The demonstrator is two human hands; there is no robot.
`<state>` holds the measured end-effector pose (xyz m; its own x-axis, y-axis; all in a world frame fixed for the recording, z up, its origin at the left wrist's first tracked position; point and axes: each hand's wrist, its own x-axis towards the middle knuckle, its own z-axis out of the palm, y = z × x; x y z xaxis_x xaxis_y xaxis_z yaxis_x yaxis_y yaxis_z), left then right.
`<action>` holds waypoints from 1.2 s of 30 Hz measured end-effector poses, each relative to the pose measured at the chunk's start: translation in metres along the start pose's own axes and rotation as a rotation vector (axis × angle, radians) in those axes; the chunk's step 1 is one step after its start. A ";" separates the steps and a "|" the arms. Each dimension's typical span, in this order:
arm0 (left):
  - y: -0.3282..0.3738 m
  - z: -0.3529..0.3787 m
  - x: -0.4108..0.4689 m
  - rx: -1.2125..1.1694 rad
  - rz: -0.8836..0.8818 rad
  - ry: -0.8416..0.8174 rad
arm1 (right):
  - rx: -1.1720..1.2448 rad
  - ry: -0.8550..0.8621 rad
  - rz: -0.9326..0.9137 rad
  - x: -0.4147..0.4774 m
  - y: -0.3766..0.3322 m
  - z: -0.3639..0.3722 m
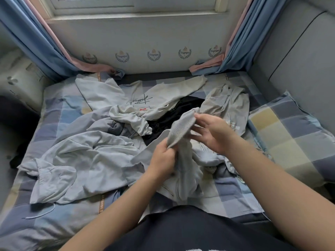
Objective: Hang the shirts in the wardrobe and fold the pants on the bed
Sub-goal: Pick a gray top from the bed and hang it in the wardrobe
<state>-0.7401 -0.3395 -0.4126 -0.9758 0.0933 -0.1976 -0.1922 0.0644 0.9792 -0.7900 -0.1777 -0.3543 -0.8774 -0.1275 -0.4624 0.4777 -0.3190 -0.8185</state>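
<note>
Grey ribbed band (182,127) of a garment, held above clothes pile (87,156) on bed (54,113). Left hand (163,157) fingers curled round its lower end; right hand (213,132) pinches upper end, thumb against fingers.

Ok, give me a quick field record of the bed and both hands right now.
in hand: grey garment, ribbed band up
left hand: grips band's lower end
right hand: pinches band's upper end
lying on bed: white sweatshirt, black garment, pale blue hoodie, beige garment
pillow: right of pile
</note>
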 end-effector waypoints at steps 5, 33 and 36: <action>0.019 -0.019 0.008 -0.207 -0.075 0.136 | -0.688 -0.029 -0.062 -0.017 0.072 -0.034; -0.020 -0.002 -0.023 0.477 0.003 0.022 | -0.041 0.087 -0.131 -0.020 0.030 0.015; -0.010 -0.012 -0.010 0.288 -0.028 0.118 | -0.061 0.012 -0.180 -0.025 0.042 0.005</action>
<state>-0.7294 -0.3535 -0.4197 -0.9791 -0.0273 -0.2013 -0.1982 0.3462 0.9170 -0.7484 -0.1929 -0.3750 -0.9486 -0.0622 -0.3103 0.3151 -0.2782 -0.9074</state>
